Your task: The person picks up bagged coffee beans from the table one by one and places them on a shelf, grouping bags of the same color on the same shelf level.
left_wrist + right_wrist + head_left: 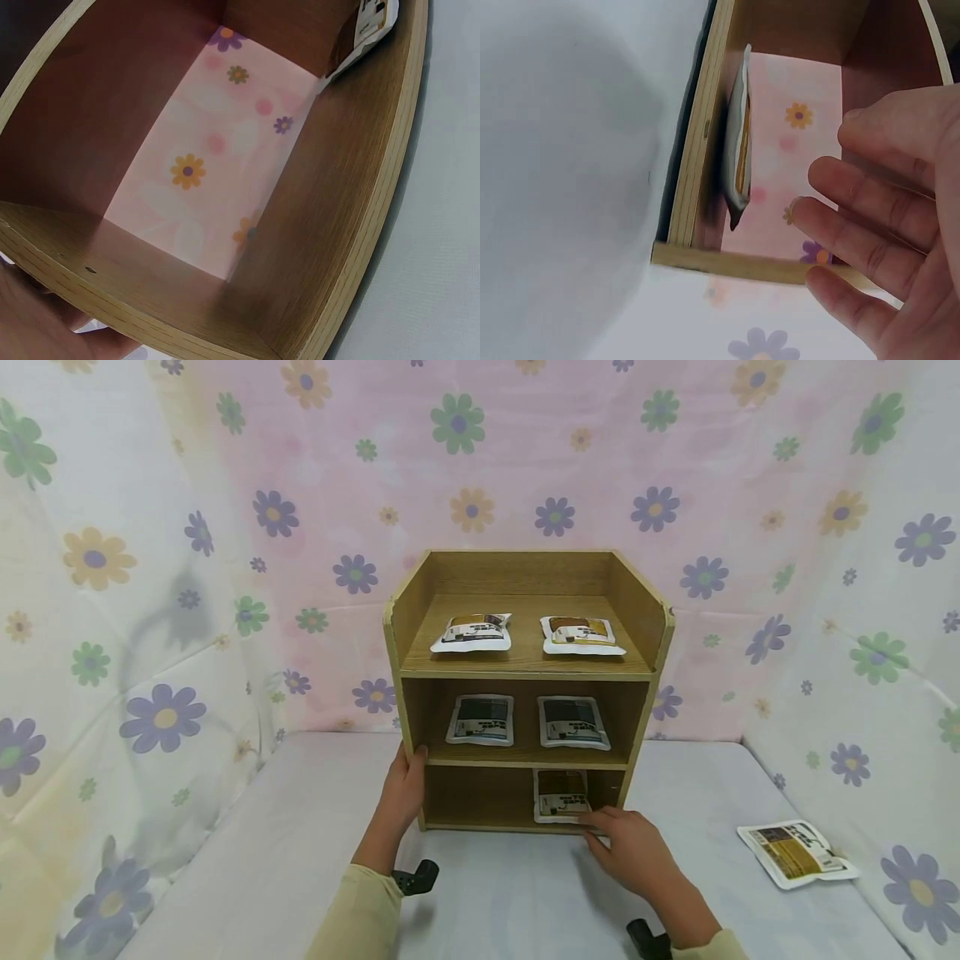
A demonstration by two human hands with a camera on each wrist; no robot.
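Note:
A small three-tier wooden shelf stands on the white surface. My left hand grips its left side panel near the bottom tier; in the left wrist view, fingers show along the panel's outside. A brown-labelled pouch lies in the bottom tier, right of centre. My right hand is at the front right of that tier, its fingertips close to the pouch. In the right wrist view, the fingers are spread loosely with nothing between them, and the pouch lies apart from them on the board.
Two white pouches with brown labels sit on the top tier, and two dark-labelled pouches on the middle one. Another pouch with a gold-brown label lies on the table at right. Flowered cloth hangs behind and at both sides.

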